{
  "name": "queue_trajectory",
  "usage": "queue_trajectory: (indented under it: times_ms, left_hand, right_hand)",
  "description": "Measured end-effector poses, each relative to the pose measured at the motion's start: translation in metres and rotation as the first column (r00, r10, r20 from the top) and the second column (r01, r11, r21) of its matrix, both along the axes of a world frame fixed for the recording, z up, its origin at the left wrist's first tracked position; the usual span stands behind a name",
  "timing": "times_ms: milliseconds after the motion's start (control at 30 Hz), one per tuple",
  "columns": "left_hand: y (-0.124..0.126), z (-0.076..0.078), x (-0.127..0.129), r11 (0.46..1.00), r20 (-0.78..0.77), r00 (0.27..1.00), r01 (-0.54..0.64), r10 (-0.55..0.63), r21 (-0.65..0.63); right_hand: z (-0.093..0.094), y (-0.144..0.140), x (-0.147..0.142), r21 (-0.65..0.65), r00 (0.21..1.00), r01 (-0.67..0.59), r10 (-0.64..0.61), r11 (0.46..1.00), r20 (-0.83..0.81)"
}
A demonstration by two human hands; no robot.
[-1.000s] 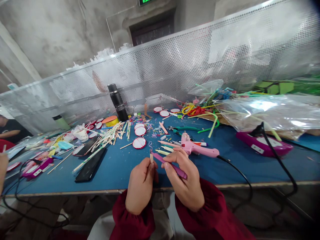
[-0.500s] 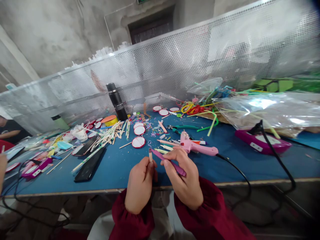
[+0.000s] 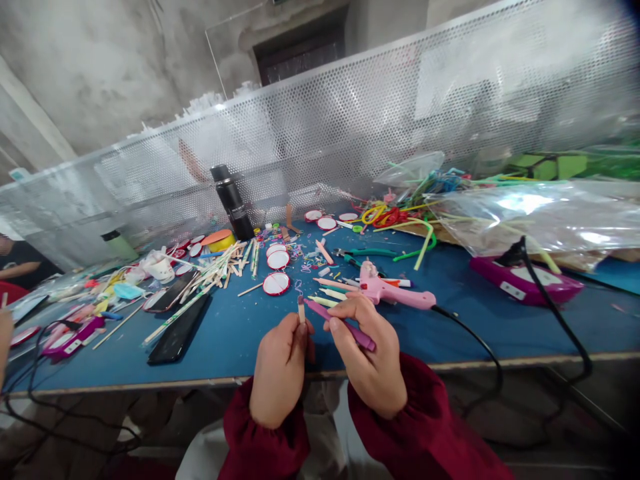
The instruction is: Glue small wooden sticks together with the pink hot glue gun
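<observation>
Blue tabletop [image 3: 240,340]: I see craft litter from end to end, most of it toward the far edge.
Far-left edge: part of another person [image 3: 15,263] and a stray hand [image 3: 4,333]; I keep both apart from my own.
Phones: two dark slabs, one phone [image 3: 175,337] near the front and one [image 3: 163,299] behind it.
Stick pile [image 3: 215,273]: too many to count.
Flask [image 3: 231,200]: one, black, upright.
Red-rimmed discs [image 3: 276,283]: I count about eight, with some half hidden.
Left hand [image 3: 280,370]: fingers pressed around one short pale stick [image 3: 301,311], held upright above the near edge.
Right hand [image 3: 367,363]: thumb and fingers pinch one purple strip [image 3: 340,325]; its tip lies against the stick.
Progress: I judge the two pieces are just being joined; no finished stick-and-strip piece shows anywhere.
Glue gun [image 3: 395,293]: one, pink, lying just beyond my right hand, ungripped.
Pliers [image 3: 367,253]: one, green-handled.
Purple power blocks: two, one [image 3: 525,283] right, one [image 3: 70,337] left.
</observation>
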State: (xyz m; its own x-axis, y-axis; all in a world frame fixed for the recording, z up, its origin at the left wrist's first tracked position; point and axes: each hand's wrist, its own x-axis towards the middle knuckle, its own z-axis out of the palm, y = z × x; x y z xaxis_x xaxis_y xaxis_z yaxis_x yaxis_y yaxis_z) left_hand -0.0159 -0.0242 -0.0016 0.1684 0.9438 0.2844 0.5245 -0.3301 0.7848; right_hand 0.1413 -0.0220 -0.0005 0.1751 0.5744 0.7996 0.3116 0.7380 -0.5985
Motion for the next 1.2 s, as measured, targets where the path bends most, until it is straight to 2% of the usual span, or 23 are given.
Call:
queue_trajectory:
  times_ms: [167,333,467,800,967,1200]
  left_hand:
    - [0.0000,0.0007,0.0002,1.000,-0.001,1.000,0.000,0.000,0.003]
    - [-0.0007,0.0013,0.0005,1.000,0.002,1.000,0.000,0.000,0.003]
    - [-0.0006,0.0004,0.0002,1.000,0.012,1.000,0.007,-0.007,0.008]
    - [0.0008,-0.0021,-0.0007,1.000,0.014,1.000,0.006,-0.006,0.001]
    - [-0.0007,0.0001,-0.0004,1.000,0.071,0.997,0.012,-0.012,0.000]
    - [-0.0016,-0.0008,-0.0004,1.000,0.092,0.996,0.018,-0.018,0.005]
  right_hand:
    - [0.0002,-0.0008,0.0000,0.019,0.999,-0.039,0.039,0.999,0.011]
    - [-0.0004,-0.0001,0.0001,-0.020,0.999,-0.048,0.048,0.999,-0.026]
    - [-0.0009,0.0013,0.0000,0.018,0.998,-0.060,0.060,0.998,0.007]
    - [-0.0018,0.0003,-0.0008,0.026,0.998,-0.058,0.058,0.998,0.008]
    - [-0.0049,-0.0001,0.0000,-0.018,0.998,-0.031,0.030,0.999,-0.057]
    - [-0.0030,0.0001,0.0000,0.039,1.000,-0.029,0.029,0.999,0.001]
